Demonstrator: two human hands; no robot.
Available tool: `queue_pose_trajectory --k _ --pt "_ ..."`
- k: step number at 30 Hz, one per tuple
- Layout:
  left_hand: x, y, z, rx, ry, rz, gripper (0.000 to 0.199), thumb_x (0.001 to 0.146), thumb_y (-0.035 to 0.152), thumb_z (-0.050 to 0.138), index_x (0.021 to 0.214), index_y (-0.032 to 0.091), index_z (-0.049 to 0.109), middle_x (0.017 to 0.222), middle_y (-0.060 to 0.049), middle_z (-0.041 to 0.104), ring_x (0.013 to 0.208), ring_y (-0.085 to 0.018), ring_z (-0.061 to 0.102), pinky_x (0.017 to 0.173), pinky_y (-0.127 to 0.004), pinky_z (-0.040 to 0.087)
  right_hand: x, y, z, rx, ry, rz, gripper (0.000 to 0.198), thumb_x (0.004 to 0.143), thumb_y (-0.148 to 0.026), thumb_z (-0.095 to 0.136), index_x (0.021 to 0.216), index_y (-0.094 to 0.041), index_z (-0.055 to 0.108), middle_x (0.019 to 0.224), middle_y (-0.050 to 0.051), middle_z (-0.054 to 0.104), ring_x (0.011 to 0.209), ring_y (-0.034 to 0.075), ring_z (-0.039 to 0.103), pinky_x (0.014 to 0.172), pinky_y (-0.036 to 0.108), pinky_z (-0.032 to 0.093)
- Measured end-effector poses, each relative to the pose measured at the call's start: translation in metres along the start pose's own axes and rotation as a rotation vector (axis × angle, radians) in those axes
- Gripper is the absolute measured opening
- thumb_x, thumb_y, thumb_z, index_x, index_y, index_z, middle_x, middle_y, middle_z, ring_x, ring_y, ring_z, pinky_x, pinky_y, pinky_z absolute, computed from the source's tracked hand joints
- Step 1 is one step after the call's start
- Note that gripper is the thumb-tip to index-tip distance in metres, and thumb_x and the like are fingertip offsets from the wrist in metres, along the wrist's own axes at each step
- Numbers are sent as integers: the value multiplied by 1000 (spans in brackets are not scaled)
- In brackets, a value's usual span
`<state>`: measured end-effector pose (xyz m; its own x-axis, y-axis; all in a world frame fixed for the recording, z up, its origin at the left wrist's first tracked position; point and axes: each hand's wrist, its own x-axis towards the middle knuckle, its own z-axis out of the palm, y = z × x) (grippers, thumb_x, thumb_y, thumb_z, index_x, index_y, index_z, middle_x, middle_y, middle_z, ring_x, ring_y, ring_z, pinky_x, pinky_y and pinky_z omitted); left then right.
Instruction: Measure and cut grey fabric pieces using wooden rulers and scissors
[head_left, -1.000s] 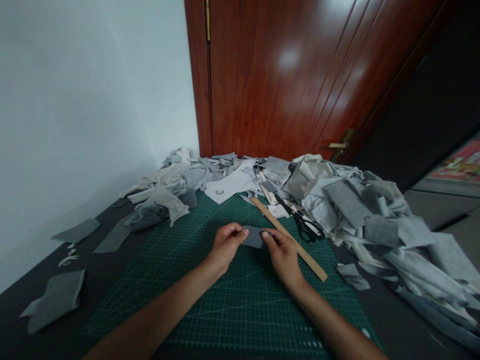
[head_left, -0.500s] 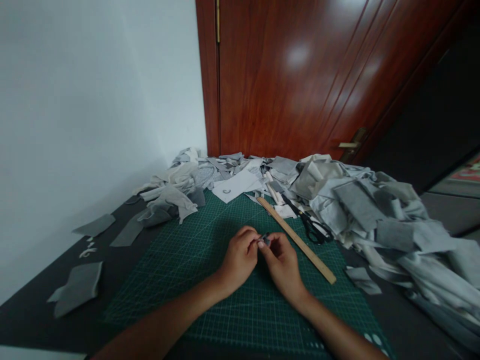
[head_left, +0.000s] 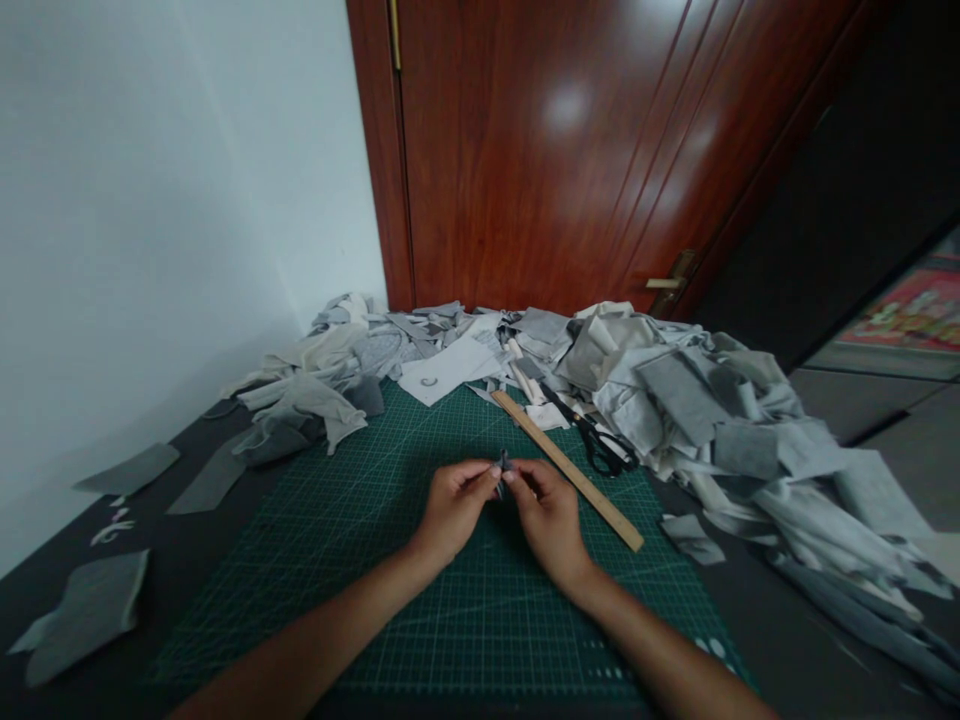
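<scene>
The two forearms entered from the near edge and converged over a green cutting mat, which was ruled with a pale grid and lay on a dark table. At the near left of the table lay a gray cloth piece; beyond it were some curled white snippets and a flat gray strip. Above the middle of the mat, the left hand and the right hand met almost fingertip to fingertip. Between them was a small dark-gray scrap — the thing being handled — bunched, with a narrow end projecting upward. The left thumb and fingers were pinched closely on one side of it, the right thumb and fingers on the other; how the cloth was folded inside the grip could not be told.

To the right of the hands a wooden ruler lay aslant on the mat, and at the mat's right side lay a small gray offcut. Just right of the ruler were black scissors, loops nearer the person. Farther back, a left heap and a larger right heap of gray and cream cloth flanked a white sheet bearing a curved mark. Behind everything stood a reddish-brown door with a metal handle, beside a pale wall.
</scene>
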<state>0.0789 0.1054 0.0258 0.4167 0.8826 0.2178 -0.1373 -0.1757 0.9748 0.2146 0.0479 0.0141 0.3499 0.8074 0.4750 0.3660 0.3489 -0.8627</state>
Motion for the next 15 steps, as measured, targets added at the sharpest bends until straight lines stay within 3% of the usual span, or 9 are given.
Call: queue_pose_trajectory --k 6,11,15 --pt "0 2 2 -36 81 15 22 81 38 75 84 16 79 77 -6 76 70 -19 69 67 -29 57 2 -5 -2 -53 14 0 10 91 -29 70 94 -23 77 86 4 77 75 21 69 67 32 52" --pt "1 5 0 13 85 54 19 82 35 73 80 17 80 76 -6 78 68 -18 70 65 -27 56 2 -9 -2 -64 -26 -119 15 95 -23 65 99 -26 79 94 4 78 86 22 72 79 33 55" --pt "0 6 0 77 91 100 18 83 33 71 81 18 81 76 -5 78 68 -18 69 64 -26 53 1 -8 -2 -62 -13 -120 17 96 -23 65 103 -26 80 95 5 78 86 22 72 80 35 57"
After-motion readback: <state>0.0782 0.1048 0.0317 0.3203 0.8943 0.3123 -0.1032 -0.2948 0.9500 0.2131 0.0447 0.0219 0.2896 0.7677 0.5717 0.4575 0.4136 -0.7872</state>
